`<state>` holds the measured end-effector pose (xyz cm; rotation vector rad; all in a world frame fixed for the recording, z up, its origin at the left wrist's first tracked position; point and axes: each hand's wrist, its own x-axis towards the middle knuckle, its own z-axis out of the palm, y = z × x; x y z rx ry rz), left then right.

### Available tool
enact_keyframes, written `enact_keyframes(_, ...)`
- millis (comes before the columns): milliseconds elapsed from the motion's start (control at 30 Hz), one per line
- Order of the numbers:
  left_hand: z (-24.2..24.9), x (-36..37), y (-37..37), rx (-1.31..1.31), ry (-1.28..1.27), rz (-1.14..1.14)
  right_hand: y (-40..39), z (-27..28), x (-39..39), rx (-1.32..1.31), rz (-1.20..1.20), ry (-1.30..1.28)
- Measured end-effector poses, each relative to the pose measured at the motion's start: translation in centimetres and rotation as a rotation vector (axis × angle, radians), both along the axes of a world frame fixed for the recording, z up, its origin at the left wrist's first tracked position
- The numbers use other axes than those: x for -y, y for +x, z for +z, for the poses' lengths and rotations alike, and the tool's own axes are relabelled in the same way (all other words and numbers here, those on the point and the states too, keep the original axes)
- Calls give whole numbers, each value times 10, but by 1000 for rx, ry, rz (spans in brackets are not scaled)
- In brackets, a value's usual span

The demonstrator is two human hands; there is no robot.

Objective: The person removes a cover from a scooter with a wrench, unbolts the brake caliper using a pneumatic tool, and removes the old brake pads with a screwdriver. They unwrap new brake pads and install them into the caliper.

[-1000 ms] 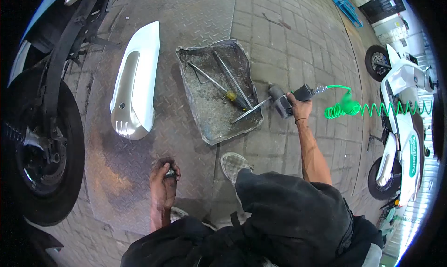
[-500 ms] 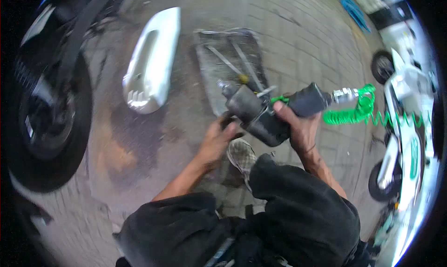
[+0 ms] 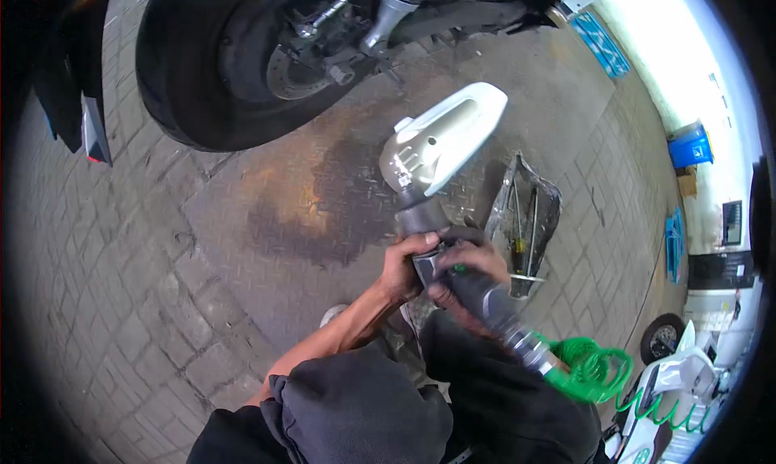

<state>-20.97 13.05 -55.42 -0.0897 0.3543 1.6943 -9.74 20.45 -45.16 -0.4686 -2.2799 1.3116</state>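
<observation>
A dark air impact wrench [image 3: 422, 217] is held between both hands, its socket end pointing up and away toward the motorcycle wheel. My left hand [image 3: 402, 263] wraps round the middle of its body. Farther back, my right hand [image 3: 477, 262] grips the handle, slightly blurred. A coiled green air hose [image 3: 594, 371] joins the metal fitting at the tool's rear end. Just beyond the socket lies a white and silver cover [image 3: 449, 137] on the metal floor plate; the socket overlaps its lower end in view, and contact cannot be made out.
A motorcycle wheel [image 3: 234, 60] with brake disc and hub fills the top left. Right of the hands, a tray [image 3: 550, 197] holds long tools. A white scooter [image 3: 679, 375] stands at the lower right. A blue bin [image 3: 689, 145] is by the wall.
The view has turned toward the wheel. My left hand, beside the wrench before, is now closed round it. The wrench now points up toward the cover.
</observation>
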Motion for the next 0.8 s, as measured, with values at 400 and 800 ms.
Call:
enact_keyframes(400, -43, -4, -33, -67, -26, 285, 2, -34, -26, 302, -6, 299)
enact_keyframes(800, -41, 4, -27, -311, -210, 246, -36, -45, -40, -16, 257, 124)
